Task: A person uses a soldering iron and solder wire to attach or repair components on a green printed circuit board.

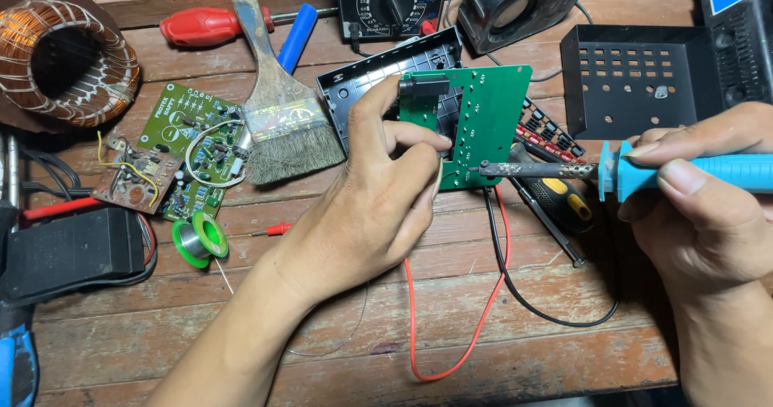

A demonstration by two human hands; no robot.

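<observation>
Now left hand [366,206] grip pinches green circuit board [483,117]; right hand [708,206] grip clasps blue soldering iron [684,173].

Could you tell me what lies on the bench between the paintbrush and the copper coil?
In the head view, a green circuit board lies between the paintbrush and the copper coil, with a smaller brown board overlapping its lower left corner.
</observation>
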